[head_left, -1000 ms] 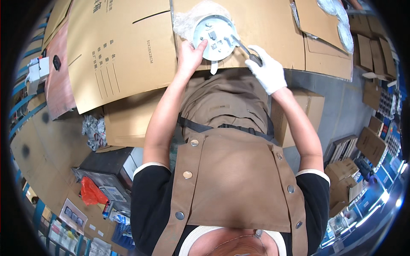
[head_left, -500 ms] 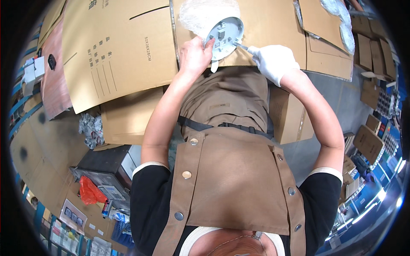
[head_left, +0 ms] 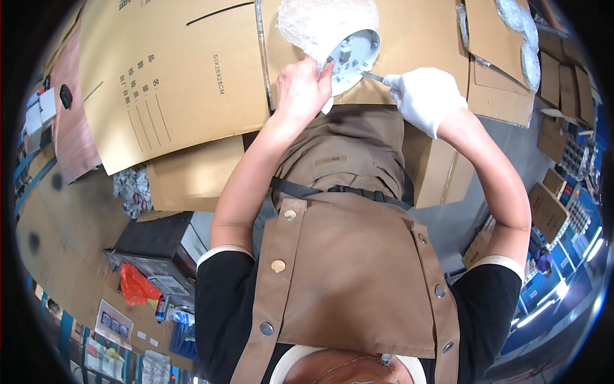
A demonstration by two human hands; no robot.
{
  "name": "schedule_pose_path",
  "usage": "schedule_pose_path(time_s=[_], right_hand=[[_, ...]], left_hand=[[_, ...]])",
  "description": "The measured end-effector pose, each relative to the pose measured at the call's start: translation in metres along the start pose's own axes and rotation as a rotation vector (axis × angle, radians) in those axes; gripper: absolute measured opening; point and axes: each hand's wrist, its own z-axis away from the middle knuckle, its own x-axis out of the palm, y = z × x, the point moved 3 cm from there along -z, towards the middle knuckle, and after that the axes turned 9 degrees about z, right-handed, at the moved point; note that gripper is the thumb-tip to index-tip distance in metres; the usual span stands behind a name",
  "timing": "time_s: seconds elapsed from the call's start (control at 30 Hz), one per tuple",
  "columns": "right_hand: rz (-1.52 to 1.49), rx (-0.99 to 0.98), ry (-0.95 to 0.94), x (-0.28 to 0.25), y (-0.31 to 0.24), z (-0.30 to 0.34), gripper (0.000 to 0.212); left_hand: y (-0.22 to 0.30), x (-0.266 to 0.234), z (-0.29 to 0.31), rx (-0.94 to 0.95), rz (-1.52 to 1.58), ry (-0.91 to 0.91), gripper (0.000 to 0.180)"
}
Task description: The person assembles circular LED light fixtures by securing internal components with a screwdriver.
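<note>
A round, light-grey plastic housing [head_left: 361, 52] stands tilted near the front edge of the cardboard, its ribbed inner side with small moulded parts facing up. My bare left hand [head_left: 302, 91] grips its left rim, thumb laid over the inside. In a white glove, my right hand [head_left: 430, 96] is closed round a thin, flat-bladed metal tool [head_left: 374, 76]; its handle is hidden in the fist. The tool's tip is at the housing's lower right rim. A white tab [head_left: 328, 105] sticks out below the housing. Clear bubble wrap [head_left: 307, 25] lies against its far left side.
Large flattened cardboard [head_left: 185, 83] covers the work surface. Wrapped pieces [head_left: 511, 19] lie at the far right on another cardboard sheet. A small black object [head_left: 66, 97] sits at the left. Below the surface are cardboard boxes [head_left: 441, 169] and a dark cabinet [head_left: 160, 246] with a red bag [head_left: 137, 285].
Both hands, the housing and the tool have shifted slightly to the right in the picture. The housing has turned a little, and the tool stays at its rim.
</note>
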Motion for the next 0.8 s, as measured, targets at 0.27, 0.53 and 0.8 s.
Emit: schedule_pose_path(time_s=[0.27, 0.53, 0.8], right_hand=[[-0.043, 0.046, 0.027, 0.007, 0.003, 0.008, 0.022], [0.021, 0.035, -0.056, 0.001, -0.005, -0.002, 0.023], [0.045, 0.04, -0.039, 0.006, -0.007, -0.005, 0.024]], left_hand=[[-0.001, 0.0, 0.001, -0.062, -0.015, -0.039, 0.022], [0.004, 0.0, 0.003, 0.046, -0.022, 0.017, 0.027], [0.0, 0.002, 0.001, -0.018, -0.011, -0.012, 0.025]])
